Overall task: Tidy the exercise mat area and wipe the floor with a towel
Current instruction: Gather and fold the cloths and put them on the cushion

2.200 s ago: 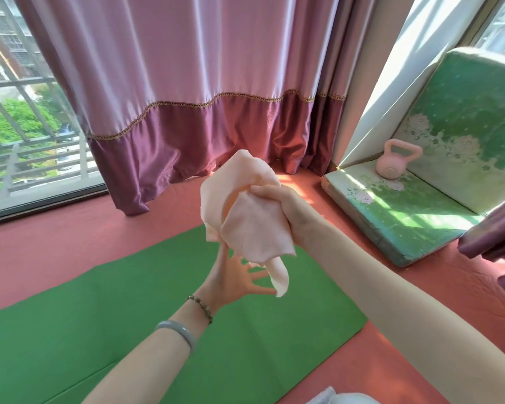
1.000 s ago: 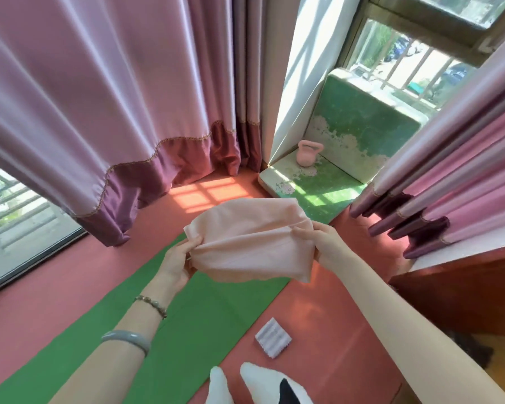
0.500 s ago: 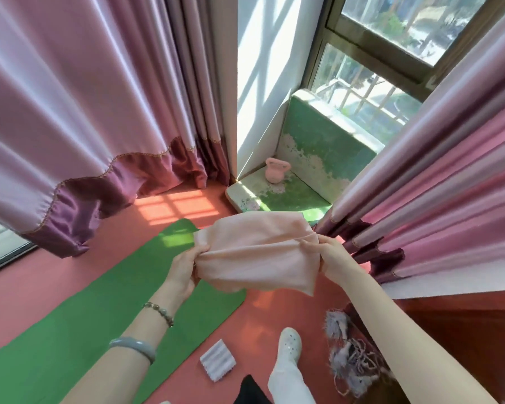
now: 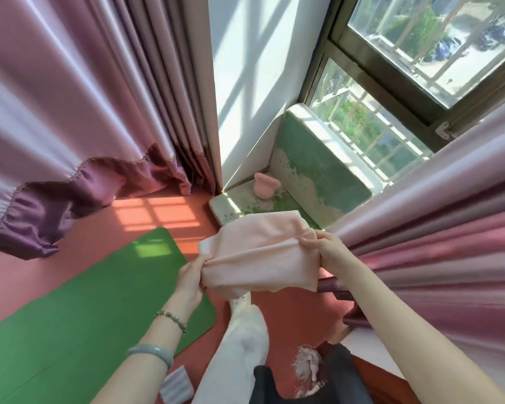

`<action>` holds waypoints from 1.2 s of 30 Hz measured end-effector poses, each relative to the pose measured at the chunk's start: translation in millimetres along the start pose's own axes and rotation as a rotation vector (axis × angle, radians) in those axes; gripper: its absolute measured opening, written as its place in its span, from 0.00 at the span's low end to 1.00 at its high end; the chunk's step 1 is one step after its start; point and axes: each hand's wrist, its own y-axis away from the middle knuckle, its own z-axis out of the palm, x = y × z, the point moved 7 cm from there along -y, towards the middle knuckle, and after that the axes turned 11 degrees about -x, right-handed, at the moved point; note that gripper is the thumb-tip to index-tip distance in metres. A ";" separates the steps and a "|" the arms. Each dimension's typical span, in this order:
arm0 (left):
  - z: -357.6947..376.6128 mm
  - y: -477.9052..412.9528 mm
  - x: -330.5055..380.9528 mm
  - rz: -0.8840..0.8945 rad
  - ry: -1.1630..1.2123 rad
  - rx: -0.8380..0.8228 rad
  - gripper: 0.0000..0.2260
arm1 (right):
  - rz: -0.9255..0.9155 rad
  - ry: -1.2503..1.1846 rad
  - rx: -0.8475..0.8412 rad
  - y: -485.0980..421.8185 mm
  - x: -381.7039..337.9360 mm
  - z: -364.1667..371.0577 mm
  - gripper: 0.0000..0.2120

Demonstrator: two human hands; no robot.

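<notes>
Left curtain point(image 4: 70, 112): hem pools on the red floor point(image 4: 35, 275), sun patch beside it.

Exercise mat point(image 4: 85, 310): green, flat and unrolled, its corner reaching toward the person's leg point(image 4: 242, 342). Not yet rolled or moved. A small striped pad point(image 4: 178, 385) lies at the mat's near edge, by the bottom of the view.

Left hand point(image 4: 190, 278): fingers curled, pinching the left end of the towel point(image 4: 260, 255). About two seconds ago this hand was spread open under a towel bunched in the other fist. Now the cloth is drawn out flat and doubled over between both hands, held in the air above the floor just past the mat's corner. Judgement: the towel is being folded into a wiping pad, and wiping has not begun.

Right hand point(image 4: 325, 252): thumb and fingers pinch the right end at the fold.

The view has swung right over the same two seconds, and the corner now sits centre.

Corner: a pink kettlebell point(image 4: 265, 185) stands on a green cushion point(image 4: 321, 173) propped against the window wall, well clear of the hands.

Right curtain point(image 4: 449, 252): folds hang just beside the right hand, hem down on the floor. A frayed tassel point(image 4: 307, 365) lies near the leg.

Likely obstacles to a floor pass: both curtain hems, the cushion, the striped pad and the mat itself.
</notes>
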 end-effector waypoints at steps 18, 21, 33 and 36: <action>-5.4 -377.6 2.0 0.148 -0.015 0.151 0.20 | 0.109 0.233 0.146 -457.4 47.4 -71.0 0.09; -15.9 -461.7 -28.4 0.130 0.018 0.171 0.16 | 0.081 0.301 0.138 -545.6 81.9 -83.1 0.09; -48.4 -706.4 -92.0 0.211 0.230 0.156 0.04 | 0.073 0.572 0.198 -754.3 161.4 -91.3 0.15; -47.8 -729.2 -98.4 0.195 0.214 0.178 0.08 | -0.090 0.686 0.271 -773.2 161.5 -88.7 0.08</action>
